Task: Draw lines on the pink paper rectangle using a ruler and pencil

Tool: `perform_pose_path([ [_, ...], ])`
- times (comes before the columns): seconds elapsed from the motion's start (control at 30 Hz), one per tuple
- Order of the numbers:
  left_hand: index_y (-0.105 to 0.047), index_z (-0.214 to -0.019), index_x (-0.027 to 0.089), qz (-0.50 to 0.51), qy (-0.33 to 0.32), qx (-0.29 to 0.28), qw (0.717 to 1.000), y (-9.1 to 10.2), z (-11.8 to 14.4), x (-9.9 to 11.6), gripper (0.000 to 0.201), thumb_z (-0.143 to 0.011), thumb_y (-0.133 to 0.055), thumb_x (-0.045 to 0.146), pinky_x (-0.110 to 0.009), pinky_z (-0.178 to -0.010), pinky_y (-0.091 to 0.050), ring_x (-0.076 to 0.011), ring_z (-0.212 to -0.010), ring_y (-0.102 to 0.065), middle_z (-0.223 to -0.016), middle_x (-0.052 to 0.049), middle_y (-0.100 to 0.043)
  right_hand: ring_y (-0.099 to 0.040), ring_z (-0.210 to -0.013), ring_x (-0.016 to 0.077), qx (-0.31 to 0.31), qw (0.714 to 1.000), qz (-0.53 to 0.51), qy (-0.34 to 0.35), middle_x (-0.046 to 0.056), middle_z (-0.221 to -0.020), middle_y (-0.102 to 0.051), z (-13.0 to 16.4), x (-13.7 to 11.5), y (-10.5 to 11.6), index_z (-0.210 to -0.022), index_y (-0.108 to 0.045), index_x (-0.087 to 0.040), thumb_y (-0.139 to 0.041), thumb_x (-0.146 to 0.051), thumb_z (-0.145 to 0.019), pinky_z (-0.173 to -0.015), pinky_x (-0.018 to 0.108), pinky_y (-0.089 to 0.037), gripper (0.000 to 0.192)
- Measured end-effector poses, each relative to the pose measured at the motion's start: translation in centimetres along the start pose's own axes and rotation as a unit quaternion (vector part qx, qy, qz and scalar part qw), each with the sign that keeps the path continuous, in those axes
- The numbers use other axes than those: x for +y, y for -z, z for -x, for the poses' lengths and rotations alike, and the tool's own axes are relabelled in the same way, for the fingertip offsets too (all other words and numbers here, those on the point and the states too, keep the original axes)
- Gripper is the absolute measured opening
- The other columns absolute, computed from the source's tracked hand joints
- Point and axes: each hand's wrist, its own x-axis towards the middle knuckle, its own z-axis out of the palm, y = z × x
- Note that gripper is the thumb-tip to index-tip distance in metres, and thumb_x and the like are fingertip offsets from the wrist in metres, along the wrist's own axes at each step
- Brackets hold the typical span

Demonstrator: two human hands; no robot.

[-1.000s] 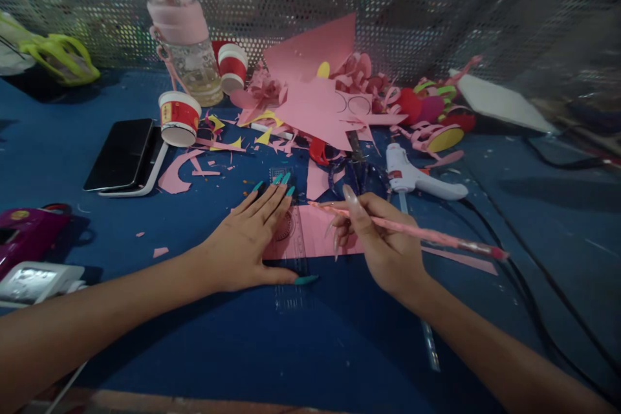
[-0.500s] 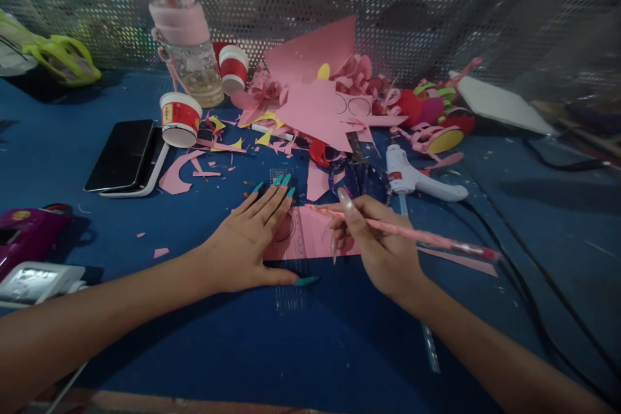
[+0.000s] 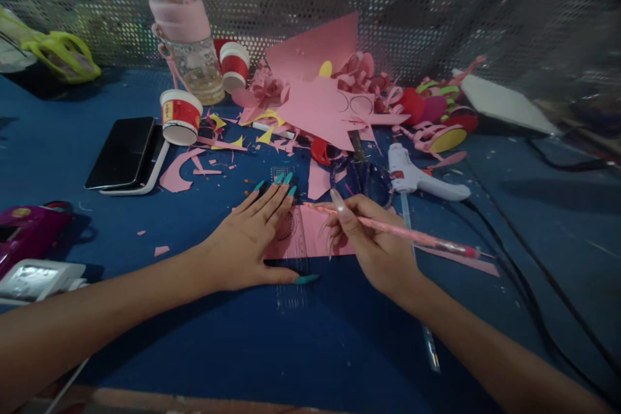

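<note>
My left hand (image 3: pixel 255 233) lies flat with its fingers stretched, pressing a clear ruler (image 3: pixel 299 239) down over a strip of pink paper (image 3: pixel 339 246). The ruler sticks out past the paper at both ends. Between the thumb and fingers of my right hand (image 3: pixel 376 239) is a pink pencil (image 3: pixel 407 233), slanted, its tip by the paper's upper edge near the ruler. Whether the tip touches the paper I cannot tell. A white glue gun (image 3: pixel 427 184) lies right of that hand, with a clear glue stick (image 3: pixel 429 349) partly under my forearm.
Pink paper sheets (image 3: pixel 315 107) and cut scraps are heaped at the back, beside red scissors handles (image 3: pixel 320 151). Farther left are a paper cup (image 3: pixel 181 118), a bottle (image 3: pixel 187 45) and a phone (image 3: pixel 121 152). A black cable (image 3: pixel 514 272) runs down the right side.
My right hand has shifted slightly left, and the pencil tip has moved a little left along the paper's upper edge. The left hand stays on the ruler.
</note>
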Motion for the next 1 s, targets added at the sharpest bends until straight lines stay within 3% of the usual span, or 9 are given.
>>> perform_pose_path([
  [1.0,-0.025,-0.151,0.001,-0.001,0.007,-0.013,1.000,0.16,-0.06,0.10,0.114,-0.077,-0.036,0.087,-0.054,-0.119,-0.017,-0.0360,-0.148,-0.013,-0.158,-0.024,-0.019,-0.062,-0.054,0.0124,0.001,1.000,0.018,0.007,0.000,-0.061,-0.062,0.12,0.07,0.02,-0.076,-0.057,-0.019,-0.047,-0.053,-0.095,-0.053,0.027,-0.051,0.040],
])
